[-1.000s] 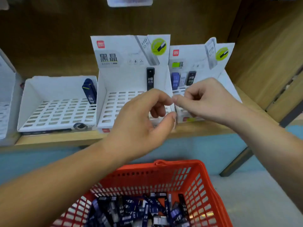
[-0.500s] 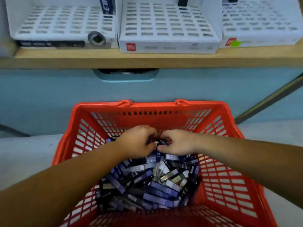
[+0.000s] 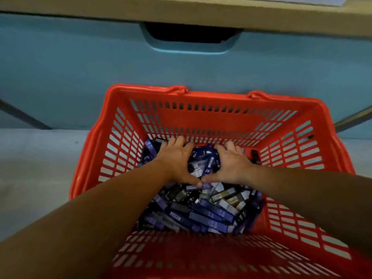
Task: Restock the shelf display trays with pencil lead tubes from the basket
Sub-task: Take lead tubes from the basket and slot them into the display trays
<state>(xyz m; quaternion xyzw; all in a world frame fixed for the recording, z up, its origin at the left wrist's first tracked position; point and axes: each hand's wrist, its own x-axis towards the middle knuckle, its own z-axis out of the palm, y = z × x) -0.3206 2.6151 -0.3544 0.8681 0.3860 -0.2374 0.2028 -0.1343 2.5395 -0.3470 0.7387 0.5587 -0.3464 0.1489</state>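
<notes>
A blue-green panel (image 3: 80,67) is seen under a wooden shelf edge (image 3: 100,11). In front of it, on the grey floor (image 3: 40,168), a red basket (image 3: 211,95) is placed. Its bottom is covered by a loose pile of pencil lead tubes (image 3: 201,214), mostly blue and black. The left hand (image 3: 177,160) and the right hand (image 3: 231,164) are laid palm down on the pile near the far wall, fingers spread, thumbs almost touching. Nothing is pinched. One black tube (image 3: 255,157) is seen just beside the right hand.

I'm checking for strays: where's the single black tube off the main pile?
Head view: the black tube sits against the basket's right wall near its far corner, just right of the right hand.
</notes>
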